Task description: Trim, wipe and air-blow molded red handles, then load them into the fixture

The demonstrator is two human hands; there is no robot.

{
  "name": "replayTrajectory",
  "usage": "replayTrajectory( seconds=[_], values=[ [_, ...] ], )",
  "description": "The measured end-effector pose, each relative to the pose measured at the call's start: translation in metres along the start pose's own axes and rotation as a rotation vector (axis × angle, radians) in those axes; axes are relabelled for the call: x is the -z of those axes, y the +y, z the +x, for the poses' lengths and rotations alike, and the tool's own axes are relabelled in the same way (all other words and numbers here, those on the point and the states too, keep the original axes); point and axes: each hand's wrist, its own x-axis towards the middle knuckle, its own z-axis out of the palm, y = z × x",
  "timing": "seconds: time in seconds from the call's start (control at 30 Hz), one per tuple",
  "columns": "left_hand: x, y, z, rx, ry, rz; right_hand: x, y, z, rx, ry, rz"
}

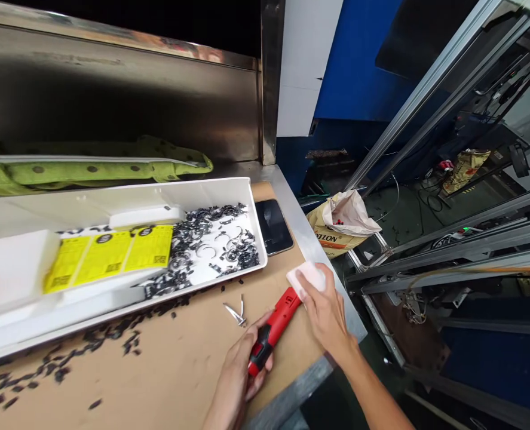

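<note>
My left hand [236,365] is closed around the lower part of a red-and-black handheld tool [280,322], which slants up to the right above the brown work surface [188,358]. My right hand [326,309] pinches a white foam-like sponge block [307,276] between thumb and fingers. The block sits against the tool's upper end, so the tip there is hidden. Left of the tool, a small silver two-pronged metal piece [238,315] lies on the surface, touched by neither hand.
A long white tray [256,224] holds black plastic scraps [242,251], white blocks [14,263] and yellow labels [112,257]. Beside it lies a smartphone [272,227]. Scraps litter the table. Behind is a green spotted cloth [94,170]. Past the metal edge stands an open paper sack [343,230].
</note>
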Motion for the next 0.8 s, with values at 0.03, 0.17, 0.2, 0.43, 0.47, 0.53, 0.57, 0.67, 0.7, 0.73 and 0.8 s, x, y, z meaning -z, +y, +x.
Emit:
replayTrajectory(
  seconds=[0.03, 0.17, 0.2, 0.43, 0.47, 0.53, 0.57, 0.67, 0.7, 0.73, 0.8],
  values=[
    [0.001, -0.003, 0.002, -0.014, 0.01, 0.031, 0.001, 0.001, 0.001, -0.015, 0.005, -0.023],
    [0.004, -0.011, 0.006, -0.024, 0.049, 0.104, -0.001, 0.003, 0.001, 0.197, -0.082, -0.058],
    [0.005, -0.012, 0.007, -0.024, 0.032, 0.113, -0.001, 0.005, 0.002, 0.205, -0.084, -0.069],
    [0.009, 0.006, 0.006, 0.142, -0.004, -0.027, -0.011, 0.011, 0.004, 0.347, 0.095, -0.079],
    [0.011, 0.01, 0.006, 0.171, -0.02, -0.053, -0.011, 0.011, 0.006, 0.385, 0.087, -0.079],
    [0.015, 0.017, 0.008, 0.22, -0.05, -0.1, -0.007, 0.011, 0.013, 0.287, 0.135, -0.095],
    [0.016, 0.02, 0.008, 0.245, -0.061, -0.127, -0.004, 0.01, 0.017, 0.231, 0.159, -0.101],
    [0.019, 0.028, 0.011, 0.303, -0.073, -0.188, -0.002, 0.005, 0.024, 0.328, 0.103, -0.061],
    [0.02, 0.029, 0.012, 0.317, -0.074, -0.203, -0.003, 0.004, 0.025, 0.405, 0.062, -0.04],
    [0.02, 0.03, 0.013, 0.33, -0.077, -0.217, -0.004, 0.005, 0.025, 0.453, 0.058, -0.022],
    [0.021, 0.032, 0.013, 0.357, -0.091, -0.241, -0.005, 0.007, 0.027, 0.37, 0.117, -0.04]
  ],
)
